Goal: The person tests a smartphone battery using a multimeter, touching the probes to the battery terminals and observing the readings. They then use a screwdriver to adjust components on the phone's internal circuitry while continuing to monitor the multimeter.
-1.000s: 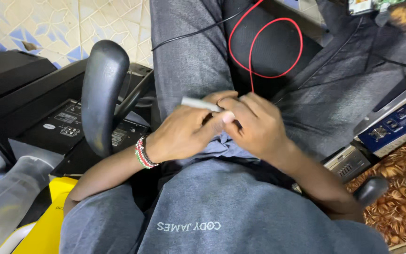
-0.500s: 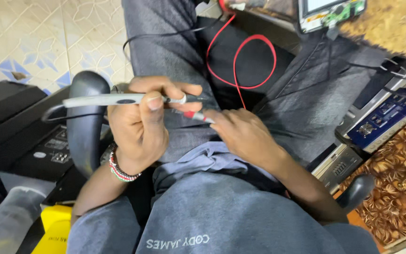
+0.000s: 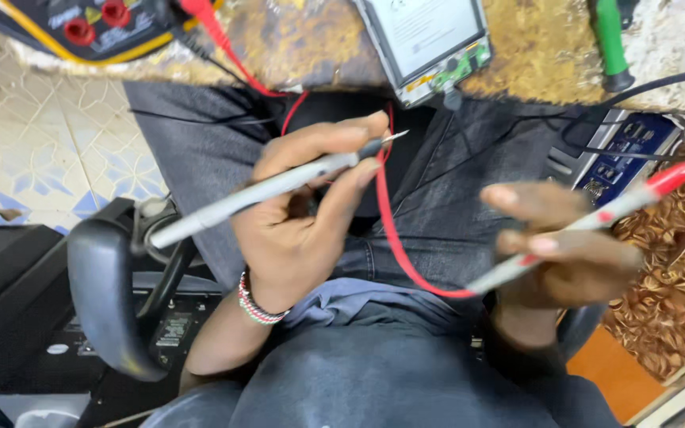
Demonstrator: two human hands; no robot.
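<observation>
My left hand (image 3: 307,214) grips a grey test probe (image 3: 263,190) with a black collar and a thin metal tip that points up and right. My right hand (image 3: 564,250) holds a second probe (image 3: 596,218), white with a red end, slanting up to the right. A red lead (image 3: 394,238) loops between the two hands over my dark trousers. Both hands are raised just below the bench edge (image 3: 533,59). On the bench lie a small grey device with a screen and exposed circuit board (image 3: 426,40) and a multimeter with red sockets (image 3: 93,24).
A green-handled tool (image 3: 610,40) lies on the bench at the upper right. A blue electronic unit (image 3: 628,154) stands at the right, above a brown patterned surface (image 3: 675,293). A black chair armrest (image 3: 109,293) and black equipment (image 3: 9,301) are at my left. Black cables cross my lap.
Both hands have risen from my lap toward the bench and moved apart. The view has tilted up, bringing the bench, the screen device and the multimeter into sight. Each hand now holds one probe.
</observation>
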